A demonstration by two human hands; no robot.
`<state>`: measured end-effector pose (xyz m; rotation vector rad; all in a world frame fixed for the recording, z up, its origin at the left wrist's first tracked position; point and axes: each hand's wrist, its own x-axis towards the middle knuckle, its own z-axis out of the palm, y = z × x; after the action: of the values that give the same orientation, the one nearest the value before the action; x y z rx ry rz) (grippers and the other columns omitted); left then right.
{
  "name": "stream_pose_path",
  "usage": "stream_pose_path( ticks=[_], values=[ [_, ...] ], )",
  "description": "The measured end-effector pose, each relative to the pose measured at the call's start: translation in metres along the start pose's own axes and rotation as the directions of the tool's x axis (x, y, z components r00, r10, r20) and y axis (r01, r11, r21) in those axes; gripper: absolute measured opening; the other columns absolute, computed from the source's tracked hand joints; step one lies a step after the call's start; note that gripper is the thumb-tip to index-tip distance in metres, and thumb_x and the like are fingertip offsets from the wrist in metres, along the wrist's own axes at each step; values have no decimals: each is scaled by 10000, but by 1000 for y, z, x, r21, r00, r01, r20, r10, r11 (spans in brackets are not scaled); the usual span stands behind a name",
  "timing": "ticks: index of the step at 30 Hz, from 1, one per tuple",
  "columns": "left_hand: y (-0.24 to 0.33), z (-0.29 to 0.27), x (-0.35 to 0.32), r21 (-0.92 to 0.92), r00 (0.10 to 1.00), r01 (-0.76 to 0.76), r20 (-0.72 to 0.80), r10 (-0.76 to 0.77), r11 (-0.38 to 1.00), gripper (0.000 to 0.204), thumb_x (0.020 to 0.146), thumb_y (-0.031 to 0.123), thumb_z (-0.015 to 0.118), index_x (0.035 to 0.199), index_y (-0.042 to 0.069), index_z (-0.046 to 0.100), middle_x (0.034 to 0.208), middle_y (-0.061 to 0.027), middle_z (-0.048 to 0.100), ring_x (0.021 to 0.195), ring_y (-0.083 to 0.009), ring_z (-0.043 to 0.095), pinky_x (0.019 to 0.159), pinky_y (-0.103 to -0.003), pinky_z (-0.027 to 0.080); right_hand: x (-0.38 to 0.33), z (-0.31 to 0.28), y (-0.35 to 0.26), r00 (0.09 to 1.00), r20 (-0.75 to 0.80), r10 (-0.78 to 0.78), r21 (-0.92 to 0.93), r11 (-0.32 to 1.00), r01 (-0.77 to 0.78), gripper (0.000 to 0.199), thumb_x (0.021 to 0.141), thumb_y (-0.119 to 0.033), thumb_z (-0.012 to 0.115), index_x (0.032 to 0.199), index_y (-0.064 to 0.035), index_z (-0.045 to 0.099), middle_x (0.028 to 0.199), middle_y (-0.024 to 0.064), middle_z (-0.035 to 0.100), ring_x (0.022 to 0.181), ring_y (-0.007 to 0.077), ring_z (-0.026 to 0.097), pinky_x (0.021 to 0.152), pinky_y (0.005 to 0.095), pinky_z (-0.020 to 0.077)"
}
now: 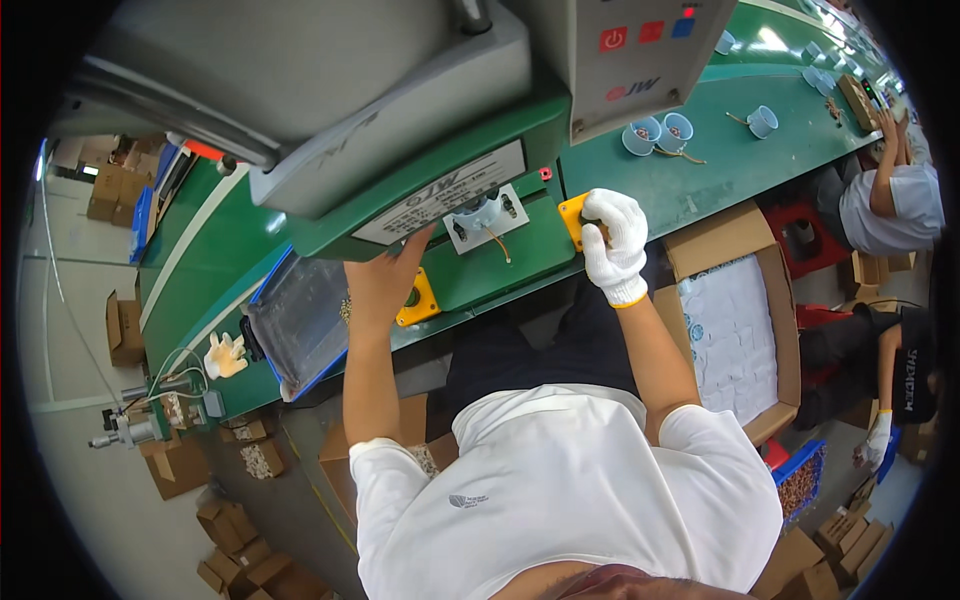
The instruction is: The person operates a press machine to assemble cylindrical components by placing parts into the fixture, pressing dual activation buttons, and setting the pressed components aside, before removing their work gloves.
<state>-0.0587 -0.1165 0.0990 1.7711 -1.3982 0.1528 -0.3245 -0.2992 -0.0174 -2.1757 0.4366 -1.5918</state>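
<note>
Facing a green workbench (720,160), the person has both forearms coming up over their lap, with a hand at each side of a press. The left hand (388,280) is bare, wrist fairly straight, palm down as far as I can see, with its fingers pointing up and inward toward the green press head (420,175). The fingertips vanish behind the edge of that head, so I honestly can't tell whether they're pinching anything or just resting. Just beside that wrist is a left yellow button box (424,300), partly covered by the hand.

The right hand (613,245) wears a white knit glove (only that one's gloved, by the way). Its forearm slants up and a bit left, fingers bent, thumb side turned in against a right yellow button box (572,221). Can't say if it's gripping the box or pressing on it.

Between the hands, well apart from the right one, a pale blue cup (478,214) sits on a metal plate (460,236) under the press head, partly hidden by it, with a tan wire (499,245) trailing toward the person.

Farther right on the bench, two more blue cups (657,132) stand together, and a big open carton (787,330) sits below the bench edge.
</note>
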Motion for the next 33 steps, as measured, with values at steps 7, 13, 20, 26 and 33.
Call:
stream_pose_path(
  ticks=[7, 13, 20, 26, 33],
  values=[
    [-18, 2, 33, -176, 973, 128, 211, -90, 976, 292, 947, 255, 881, 1169, 70, 834, 1074, -77, 805, 975, -171, 725, 861, -309, 576, 4, -2, -4, 999, -42, 4, 49, 999, -2, 198, 901, -115, 699, 1080, -31, 685, 1065, 168, 737, 972, 387, 705, 892, 464, 557],
    [8, 8, 65, 52, 852, 145, 501, -151, 988, 350, 945, 395, 858, 1156, 115, 850, 1030, -50, 801, 907, -173, 700, 841, -336, 564, 2, -5, -1, 999, -46, 21, 69, 997, -18, 192, 901, -108, 698, 1077, -32, 688, 1065, 167, 739, 980, 385, 712, 902, 461, 558],
    [22, -2, 69, 60, 852, 171, 492, -178, 984, 295, 953, 309, 856, 1160, 99, 860, 940, -42, 790, 845, -143, 682, 806, -302, 555, 3, -3, -3, 998, -22, 52, 93, 994, -50, 177, 907, -108, 697, 1060, -20, 712, 1085, 161, 749, 998, 386, 719, 914, 468, 565],
    [-30, -12, -74, -56, 968, 252, -2, -252, 966, 218, 973, 103, 795, 1132, -46, 803, 1094, -155, 793, 1076, -263, 743, 1003, -376, 559, -9, -12, 6, 1000, -24, 13, 65, 998, -11, 213, 907, -128, 709, 1091, -24, 733, 1104, 167, 762, 1060, 389, 737, 970, 483, 576],
    [-49, -4, -146, 142, 975, 86, -216, -54, 986, 171, 842, 20, 897, 995, -6, 825, 1118, -159, 798, 1102, -357, 752, 1010, -469, 579, 26, 8, -8, 995, -36, -95, -106, 990, 91, 96, 776, -85, 744, 822, -70, 661, 817, 120, 674, 693, 351, 638, 659, 461, 520]
  ],
)
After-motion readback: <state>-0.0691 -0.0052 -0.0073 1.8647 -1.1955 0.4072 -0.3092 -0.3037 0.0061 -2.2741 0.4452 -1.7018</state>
